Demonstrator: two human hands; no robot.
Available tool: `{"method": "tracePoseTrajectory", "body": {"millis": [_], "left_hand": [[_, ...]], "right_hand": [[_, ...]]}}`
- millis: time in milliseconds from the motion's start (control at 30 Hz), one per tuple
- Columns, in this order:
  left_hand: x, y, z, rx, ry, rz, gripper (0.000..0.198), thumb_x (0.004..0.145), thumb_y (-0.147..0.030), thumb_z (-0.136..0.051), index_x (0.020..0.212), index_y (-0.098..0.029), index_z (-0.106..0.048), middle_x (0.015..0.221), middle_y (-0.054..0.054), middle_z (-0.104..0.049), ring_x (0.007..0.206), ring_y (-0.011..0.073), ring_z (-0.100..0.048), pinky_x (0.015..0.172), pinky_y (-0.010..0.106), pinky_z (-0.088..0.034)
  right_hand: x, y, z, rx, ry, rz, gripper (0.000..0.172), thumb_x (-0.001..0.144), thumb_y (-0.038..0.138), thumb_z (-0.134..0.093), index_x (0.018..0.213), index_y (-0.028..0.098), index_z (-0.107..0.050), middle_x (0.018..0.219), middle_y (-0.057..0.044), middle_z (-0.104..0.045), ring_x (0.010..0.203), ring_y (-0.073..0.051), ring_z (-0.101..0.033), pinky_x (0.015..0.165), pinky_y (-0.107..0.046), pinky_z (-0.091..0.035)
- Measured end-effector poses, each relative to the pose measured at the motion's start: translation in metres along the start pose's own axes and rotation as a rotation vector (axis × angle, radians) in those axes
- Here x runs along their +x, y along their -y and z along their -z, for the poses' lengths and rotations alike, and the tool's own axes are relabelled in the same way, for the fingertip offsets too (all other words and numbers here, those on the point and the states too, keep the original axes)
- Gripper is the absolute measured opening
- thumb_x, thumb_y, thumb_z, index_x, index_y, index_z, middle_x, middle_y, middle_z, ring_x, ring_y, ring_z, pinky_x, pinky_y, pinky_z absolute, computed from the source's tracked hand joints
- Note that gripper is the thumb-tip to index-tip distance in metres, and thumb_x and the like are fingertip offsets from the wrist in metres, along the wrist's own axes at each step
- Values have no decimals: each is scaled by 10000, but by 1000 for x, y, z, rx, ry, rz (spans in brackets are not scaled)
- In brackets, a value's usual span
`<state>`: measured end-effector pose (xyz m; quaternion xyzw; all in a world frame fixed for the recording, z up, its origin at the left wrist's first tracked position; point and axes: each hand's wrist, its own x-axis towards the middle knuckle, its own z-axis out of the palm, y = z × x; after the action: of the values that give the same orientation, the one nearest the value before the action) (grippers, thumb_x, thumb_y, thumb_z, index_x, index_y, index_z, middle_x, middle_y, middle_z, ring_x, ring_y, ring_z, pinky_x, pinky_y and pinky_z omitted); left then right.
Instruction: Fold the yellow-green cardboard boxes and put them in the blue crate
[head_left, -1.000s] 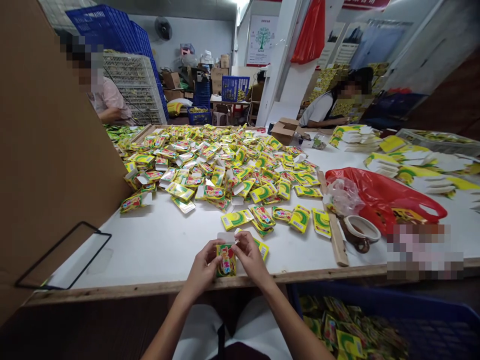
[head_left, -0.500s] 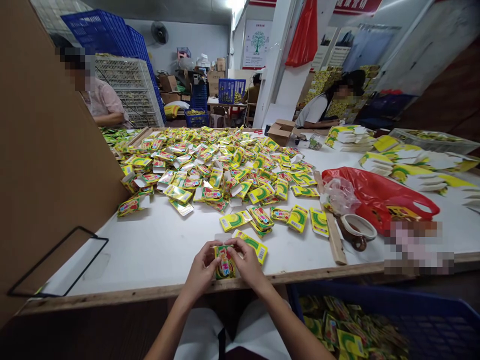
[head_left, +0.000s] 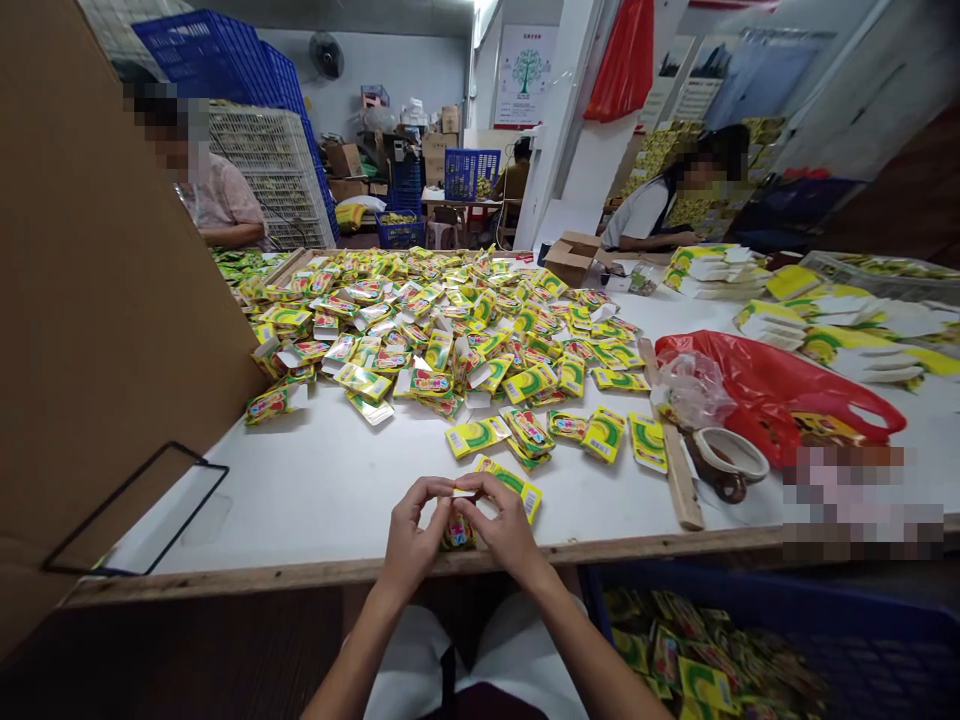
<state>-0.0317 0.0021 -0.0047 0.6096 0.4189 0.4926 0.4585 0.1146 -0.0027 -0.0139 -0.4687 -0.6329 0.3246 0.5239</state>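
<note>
Both hands meet over one small yellow and green printed carton [head_left: 458,530] at the table's front edge. My left hand [head_left: 415,528] pinches its left side near the top, fingers curled. From the other side, my right hand [head_left: 501,518] grips the same carton, fingertips at its upper end, where a white flap shows. My fingers hide much of the carton. Just behind my right hand lies another yellow carton [head_left: 525,488], flat on the white table [head_left: 315,500]. Beyond it spreads a large heap of similar cartons [head_left: 420,340], several with white end flaps standing out.
A tall brown cardboard sheet [head_left: 127,300] and black wire frame [head_left: 135,510] stand left. To the right are a wooden strip [head_left: 681,480], brown cup [head_left: 724,462] and red bag [head_left: 780,390]. Below right sits a blue crate [head_left: 885,630] of cartons. Co-workers sit across the table.
My fingers have come together over the carton's top end, and its upper flap is now bent down between them. The whole view has shifted slightly.
</note>
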Motion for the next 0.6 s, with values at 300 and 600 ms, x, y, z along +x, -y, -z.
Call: {"method": "tracePoseTrajectory", "body": {"millis": [300,600], "left_hand": [[10,0,0,93,-38,47,151,838,-295,-557,866,-163,-626,855,46,-659,826,175,-619,759,282,-486],[0,7,1,100,-39,-55,134,843,-263,-558,865,-187,-666,931,59,-638,929,186,-600,834,310,-478]], "right_hand": [[7,10,3,-132,-37,-82,116,830,261,-583,847,190,-673,777,-28,-690,694,-164,-602,671,-275,-475],[-3,3,-8,0,-54,-63,101,825,254,-598,865,194,-669,843,-40,-697,793,-180,-640,713,-281,-500]]}}
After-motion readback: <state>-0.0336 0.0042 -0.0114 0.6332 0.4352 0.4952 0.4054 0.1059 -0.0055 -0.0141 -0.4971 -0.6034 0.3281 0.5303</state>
